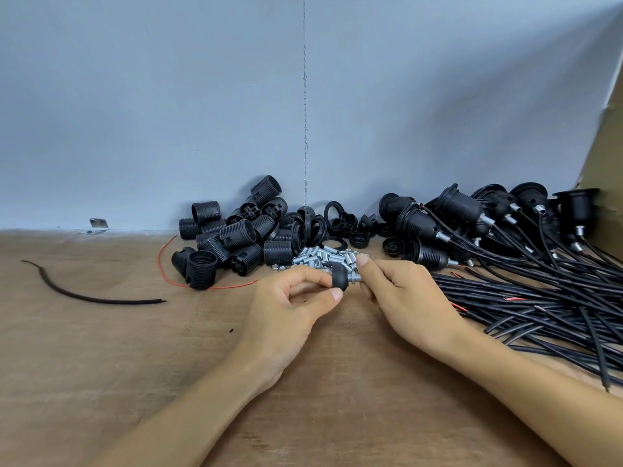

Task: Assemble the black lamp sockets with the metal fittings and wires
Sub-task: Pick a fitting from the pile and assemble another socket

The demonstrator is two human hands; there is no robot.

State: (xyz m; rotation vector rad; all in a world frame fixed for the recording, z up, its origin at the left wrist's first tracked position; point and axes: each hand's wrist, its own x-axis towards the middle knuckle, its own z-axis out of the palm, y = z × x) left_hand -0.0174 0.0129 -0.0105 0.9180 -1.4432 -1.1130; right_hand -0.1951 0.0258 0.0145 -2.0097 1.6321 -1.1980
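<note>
My left hand (290, 305) pinches a small black socket cap (338, 277) between thumb and fingers. A threaded metal fitting (354, 276) sticks out of the cap's right side, and my right hand (401, 291) pinches that fitting. Both hands hover just above the wooden table (135, 348), in front of a heap of loose metal fittings (323, 257). Threaded black socket bodies (229, 237) are piled behind on the left. Black rings and caps (323, 220) lie in the middle by the wall.
Assembled sockets with wires (478, 217) are stacked at the back right, their black cables (539, 298) spreading over the table's right side. A loose black cable piece (94, 296) and a thin red wire (168, 274) lie left. A cardboard box (603, 176) stands far right.
</note>
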